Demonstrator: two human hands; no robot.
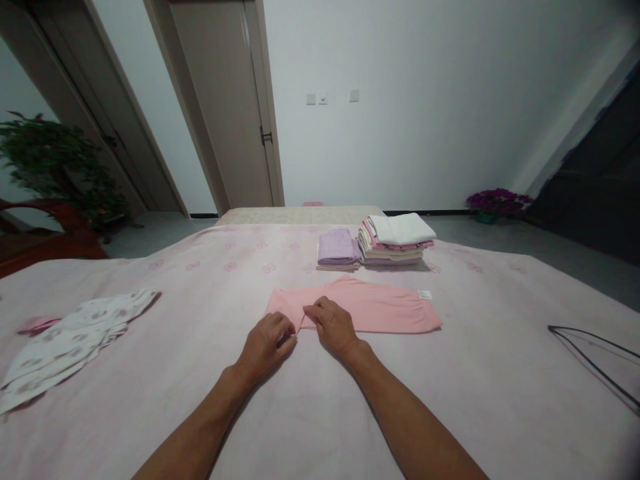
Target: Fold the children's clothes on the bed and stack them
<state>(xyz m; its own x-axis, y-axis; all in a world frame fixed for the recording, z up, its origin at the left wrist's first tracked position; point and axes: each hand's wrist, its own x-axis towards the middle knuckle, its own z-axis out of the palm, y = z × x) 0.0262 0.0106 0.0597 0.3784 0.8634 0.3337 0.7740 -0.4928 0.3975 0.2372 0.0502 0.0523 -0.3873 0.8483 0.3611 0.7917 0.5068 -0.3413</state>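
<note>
A pair of pink pants (pixel 385 305), folded lengthwise, lies flat across the bed in front of me, with a white label at its right end. My left hand (pixel 269 339) is closed at the near edge of its left part, thumb and fingers pinching the cloth. Just to the right, my right hand (pixel 334 325) rests over the pants, its thumb and fingertips pinched on a small crease. The cloth between the two hands is slightly pulled up. Part of the pants' left section is hidden behind my fingers.
Beyond the pants stand a folded purple garment (pixel 339 245) and a taller stack of folded clothes (pixel 397 230). White patterned clothing (pixel 75 340) lies at left on the pink bedsheet (pixel 200 287). A black wire hanger (pixel 590 353) lies at right.
</note>
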